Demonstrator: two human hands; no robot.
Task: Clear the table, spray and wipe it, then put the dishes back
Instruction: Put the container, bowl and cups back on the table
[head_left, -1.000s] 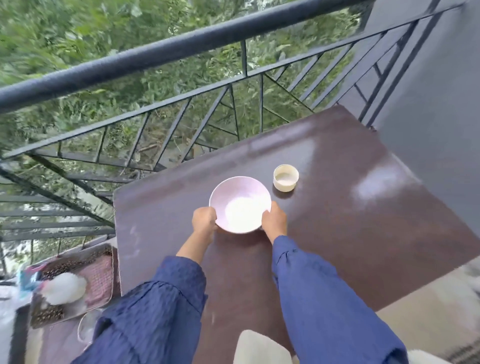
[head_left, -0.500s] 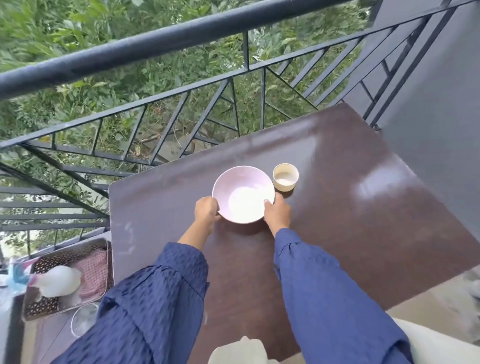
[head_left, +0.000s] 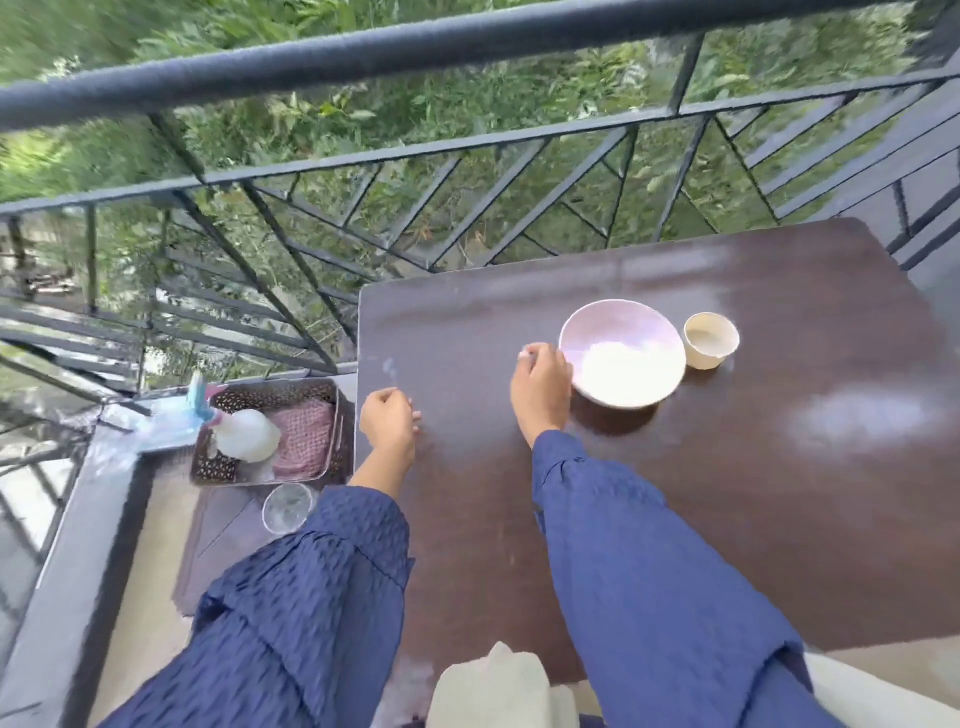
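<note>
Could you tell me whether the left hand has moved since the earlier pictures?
Yes. The left hand has left the bowl and moved leftward, toward the left edge of the table.

Both hands let go of the pink bowl (head_left: 623, 358). The left hand (head_left: 389, 426) moved away to its 8 o'clock. The right hand (head_left: 540, 389) now sits at its 9 o'clock.

I see bare dark tabletop (head_left: 779, 545) across the right and lower centre of the frame. A pink bowl (head_left: 623, 358) and a small cup (head_left: 710, 340) just beside it block the upper middle. A black railing (head_left: 467, 39) walls the far edge, and a tray (head_left: 270, 393) and glass (head_left: 288, 508) crowd the left.
</note>
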